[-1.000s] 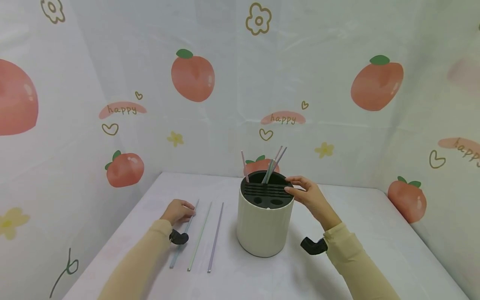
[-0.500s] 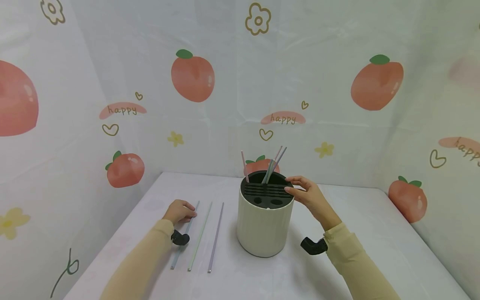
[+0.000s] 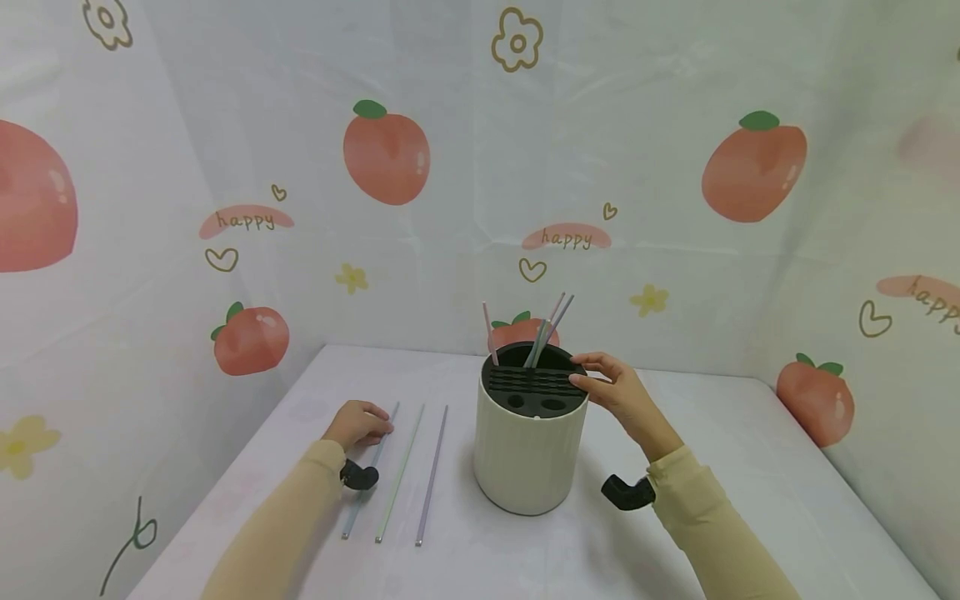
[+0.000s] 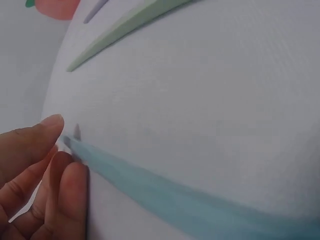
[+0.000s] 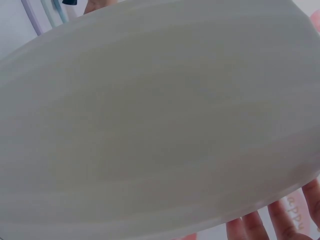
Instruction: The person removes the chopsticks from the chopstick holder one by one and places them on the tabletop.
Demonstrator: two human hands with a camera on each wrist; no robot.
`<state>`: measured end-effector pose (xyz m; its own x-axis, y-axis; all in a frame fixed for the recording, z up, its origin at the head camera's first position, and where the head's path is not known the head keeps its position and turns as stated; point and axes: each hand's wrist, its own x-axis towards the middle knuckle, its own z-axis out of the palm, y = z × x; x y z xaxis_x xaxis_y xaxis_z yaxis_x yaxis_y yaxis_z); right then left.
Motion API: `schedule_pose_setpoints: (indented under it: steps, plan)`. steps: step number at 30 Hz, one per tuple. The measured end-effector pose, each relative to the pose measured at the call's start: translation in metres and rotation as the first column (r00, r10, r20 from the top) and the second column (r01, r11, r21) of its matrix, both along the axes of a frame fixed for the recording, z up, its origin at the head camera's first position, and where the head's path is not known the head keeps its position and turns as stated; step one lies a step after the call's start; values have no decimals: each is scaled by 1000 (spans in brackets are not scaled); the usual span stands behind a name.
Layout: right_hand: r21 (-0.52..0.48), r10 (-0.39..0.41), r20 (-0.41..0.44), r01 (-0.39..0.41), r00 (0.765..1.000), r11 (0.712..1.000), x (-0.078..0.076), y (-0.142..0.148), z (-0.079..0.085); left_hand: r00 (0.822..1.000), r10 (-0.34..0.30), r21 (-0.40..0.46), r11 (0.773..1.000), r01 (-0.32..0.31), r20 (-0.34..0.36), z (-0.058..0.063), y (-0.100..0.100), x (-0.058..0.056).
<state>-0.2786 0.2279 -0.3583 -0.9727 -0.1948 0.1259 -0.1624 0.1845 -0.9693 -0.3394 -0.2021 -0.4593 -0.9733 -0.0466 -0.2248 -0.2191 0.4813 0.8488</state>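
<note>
A pale blue chopstick (image 3: 352,518) lies at the left of a row of three on the white table. My left hand (image 3: 360,422) pinches it near its far end; in the left wrist view the thumb (image 4: 52,120) and fingers close around the blue tip. Beside it lie a green chopstick (image 3: 400,475) and a purple chopstick (image 3: 431,479). A cream utensil holder (image 3: 527,458) with a black slotted top stands to their right. My right hand (image 3: 618,392) grips its right rim, and in the right wrist view fingertips (image 5: 282,220) touch its side.
Several chopsticks (image 3: 542,333) lean upright in the holder's rear compartment. Slots and two round holes mark the front of its black insert (image 3: 534,407). A white sheet (image 3: 450,267) printed with fruit hangs behind the table (image 3: 712,467) and along its sides.
The blue chopstick has shifted very slightly toward the front with my left hand on it. My right hand and the utensil holder have stayed where they were.
</note>
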Motion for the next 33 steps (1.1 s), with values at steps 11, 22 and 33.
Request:
schedule_pose_setpoints:
  steps: [11, 22, 33]
  plan:
    - [7, -2, 4, 2, 1000, 1000, 1, 1, 1, 967, -107, 296, 939, 175, -233, 70, 23, 1]
    - [-34, 6, 7, -5, 1000, 999, 1, -1, 1, 812, -207, 407, 781, 473, -546, 153, 100, 25]
    - [-10, -2, 12, 2, 1000, 1000, 1, 0, 0, 785, -276, 298, 815, 497, -555, 144, 135, 23]
